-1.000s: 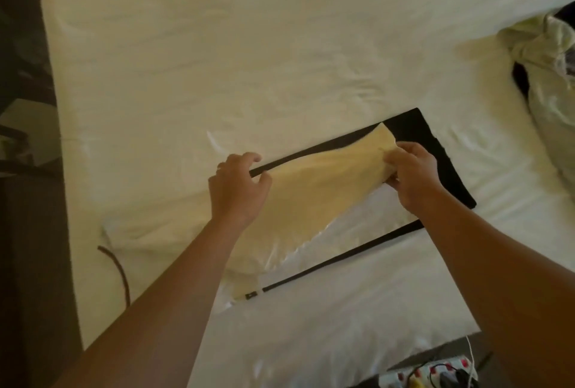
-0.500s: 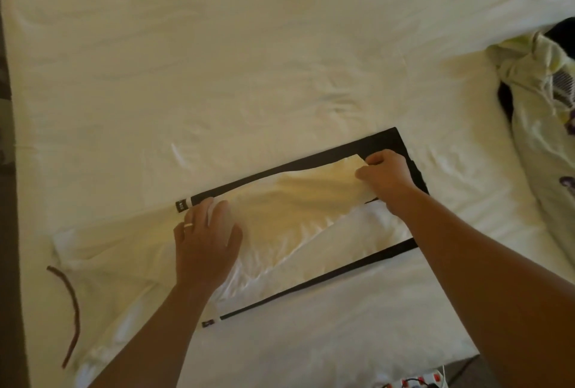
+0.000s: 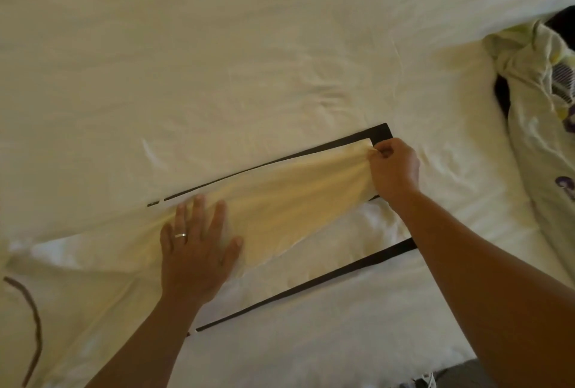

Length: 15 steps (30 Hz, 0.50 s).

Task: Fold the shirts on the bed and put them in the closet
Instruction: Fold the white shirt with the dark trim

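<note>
A pale cream shirt (image 3: 280, 210) lies spread over a black folding board (image 3: 378, 134) on the bed. One side of the shirt is folded over toward the far edge of the board. My left hand (image 3: 196, 250) presses flat on the folded fabric, fingers straight, a ring on one finger. My right hand (image 3: 393, 170) pinches the folded shirt's corner near the board's far right corner. Only the board's black edges show; the rest is hidden under the cloth.
The white bed sheet (image 3: 249, 45) fills most of the view. A crumpled pale shirt with a purple print (image 3: 547, 114) lies at the right over something dark. A dark cord (image 3: 31, 325) curves at the lower left. The bed's near edge is at the bottom right.
Both hands carried the shirt's side over and down onto the board. My left hand went from gripping the fabric to pressing flat on it. My right hand moved toward the board's far corner.
</note>
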Motion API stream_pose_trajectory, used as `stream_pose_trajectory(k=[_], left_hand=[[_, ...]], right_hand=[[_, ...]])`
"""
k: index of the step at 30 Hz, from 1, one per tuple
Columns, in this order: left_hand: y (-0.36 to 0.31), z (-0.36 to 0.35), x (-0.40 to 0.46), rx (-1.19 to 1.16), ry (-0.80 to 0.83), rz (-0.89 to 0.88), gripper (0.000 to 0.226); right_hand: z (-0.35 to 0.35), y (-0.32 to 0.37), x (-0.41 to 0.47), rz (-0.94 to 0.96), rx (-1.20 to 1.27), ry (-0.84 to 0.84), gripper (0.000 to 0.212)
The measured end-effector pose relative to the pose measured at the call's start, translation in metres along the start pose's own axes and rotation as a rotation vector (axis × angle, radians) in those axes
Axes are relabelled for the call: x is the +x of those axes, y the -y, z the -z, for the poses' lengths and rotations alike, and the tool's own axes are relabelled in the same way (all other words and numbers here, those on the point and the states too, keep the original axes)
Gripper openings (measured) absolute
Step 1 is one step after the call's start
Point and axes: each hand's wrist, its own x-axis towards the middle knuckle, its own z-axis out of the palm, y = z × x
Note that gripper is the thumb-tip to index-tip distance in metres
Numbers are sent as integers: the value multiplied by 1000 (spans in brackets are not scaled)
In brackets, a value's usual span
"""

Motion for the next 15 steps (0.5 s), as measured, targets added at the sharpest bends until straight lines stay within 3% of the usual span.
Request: stream_pose_trajectory(k=[12,15], left_hand=[[-8,0,2,-75,64,21,79],[-8,-6,-1,-73,70,16,78]], right_hand=[[-10,-15,2,131,-119,-47,11],[-15,-15,-10,243,-354,-134,25]])
